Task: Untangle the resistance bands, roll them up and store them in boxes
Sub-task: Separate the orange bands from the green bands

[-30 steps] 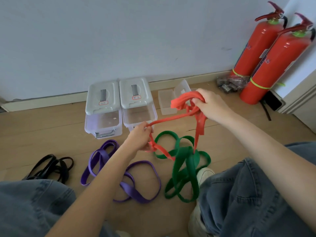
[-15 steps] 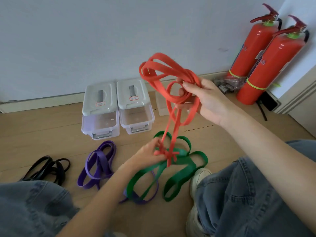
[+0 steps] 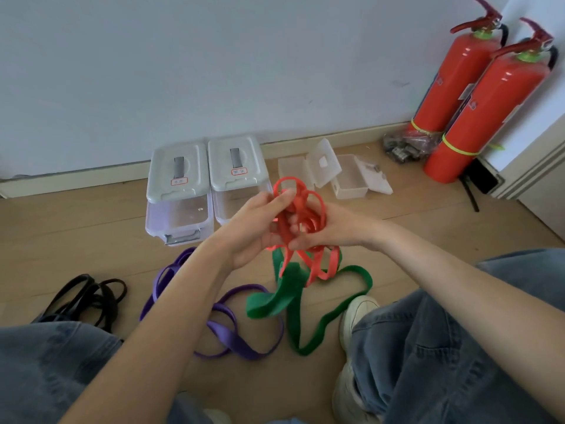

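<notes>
Head view: both hands [image 3: 293, 228] grasp the red band [image 3: 301, 221] above wooden floor [image 3: 76, 240] by a white wall [image 3: 214, 71].

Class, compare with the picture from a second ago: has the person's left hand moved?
Yes. The left hand has come up from the floor beside the green band and now meets the right hand on the red band, level with the lidded boxes.

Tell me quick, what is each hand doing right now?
Left hand: fingers curled around the red band, holding it.
Right hand: also gripping the red band, fingers curled into its loops.
</notes>
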The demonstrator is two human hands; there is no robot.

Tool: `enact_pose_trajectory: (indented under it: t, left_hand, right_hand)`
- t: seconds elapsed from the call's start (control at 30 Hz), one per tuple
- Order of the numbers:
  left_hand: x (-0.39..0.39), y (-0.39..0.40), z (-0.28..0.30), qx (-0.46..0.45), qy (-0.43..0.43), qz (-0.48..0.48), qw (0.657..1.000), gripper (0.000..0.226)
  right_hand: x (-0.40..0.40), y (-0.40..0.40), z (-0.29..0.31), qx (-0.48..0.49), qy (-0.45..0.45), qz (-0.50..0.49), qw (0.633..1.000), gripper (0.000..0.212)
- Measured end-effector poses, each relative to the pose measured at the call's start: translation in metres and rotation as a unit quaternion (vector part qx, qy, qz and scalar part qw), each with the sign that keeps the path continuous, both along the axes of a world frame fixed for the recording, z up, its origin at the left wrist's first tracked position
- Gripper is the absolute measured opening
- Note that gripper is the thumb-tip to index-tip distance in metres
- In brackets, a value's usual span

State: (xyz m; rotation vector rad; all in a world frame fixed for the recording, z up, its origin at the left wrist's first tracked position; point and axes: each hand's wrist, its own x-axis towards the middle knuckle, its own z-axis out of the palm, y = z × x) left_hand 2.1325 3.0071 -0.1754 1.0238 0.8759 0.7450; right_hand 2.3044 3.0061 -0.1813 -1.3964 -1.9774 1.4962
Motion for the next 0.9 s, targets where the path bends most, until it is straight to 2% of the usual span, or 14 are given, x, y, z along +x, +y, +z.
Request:
enact_pose_trajectory:
  t: [0.1,0.2,0.23,0.3,0.37,0.43,0.5,0.57,0.63,0.7,0.77,0.83,0.9]
  left_hand:
    - [-0.012,0.008,-0.004,0.031,0.035,0.035,0.998,0.032]
    - [-0.034,0.007,-0.031,0.082,0.214,0.042,0.972,0.031]
    - [-0.038,0.002,-0.045,0.056,0.227,0.015,0.972,0.033]
    - [-0.039,-0.011,-0.066,-0.067,0.147,-0.045,0.986,0.039]
    - [-0.036,-0.017,-0.076,-0.135,0.055,-0.069,0.987,0.044]
    - [-0.029,-0.018,-0.077,-0.101,0.047,-0.102,0.988,0.049]
    - [-0.017,-0.02,-0.073,-0.042,0.082,-0.119,0.989,0.058]
    - [-0.003,-0.025,-0.072,0.028,0.09,-0.087,0.992,0.058]
    - [0.002,-0.026,-0.072,0.068,0.068,-0.014,0.995,0.058]
    - [-0.002,-0.025,-0.072,0.067,0.058,0.025,0.996,0.069]
    - [-0.005,-0.022,-0.073,0.062,0.039,0.011,0.997,0.068]
    - [-0.005,-0.02,-0.077,0.051,0.026,0.017,0.998,0.063]
    - [-0.006,-0.018,-0.08,0.044,0.037,0.072,0.996,0.054]
  right_hand:
    - [0.004,0.002,0.01,-0.019,0.026,-0.04,0.999,0.034]
    - [0.02,0.01,0.022,-0.082,0.055,-0.12,0.988,0.033]
    - [0.024,0.011,0.024,-0.094,0.081,-0.137,0.983,0.029]
    - [0.027,0.011,0.025,-0.11,0.125,-0.156,0.974,0.019]
    - [0.024,0.009,0.02,-0.113,0.106,-0.175,0.972,0.017]
    - [0.017,0.004,0.013,-0.128,0.09,-0.196,0.968,0.022]
    - [0.005,-0.003,0.004,-0.136,0.099,-0.199,0.966,0.023]
    - [-0.008,-0.008,-0.005,-0.142,0.126,-0.194,0.962,0.022]
    - [-0.016,-0.011,-0.013,-0.177,0.172,-0.186,0.951,0.024]
    - [-0.017,-0.008,-0.017,-0.214,0.218,-0.19,0.933,0.025]
    - [-0.018,-0.006,-0.022,-0.226,0.252,-0.199,0.92,0.021]
    - [-0.025,-0.006,-0.028,-0.187,0.228,-0.192,0.936,0.018]
    - [-0.033,-0.006,-0.033,-0.146,0.188,-0.175,0.955,0.02]
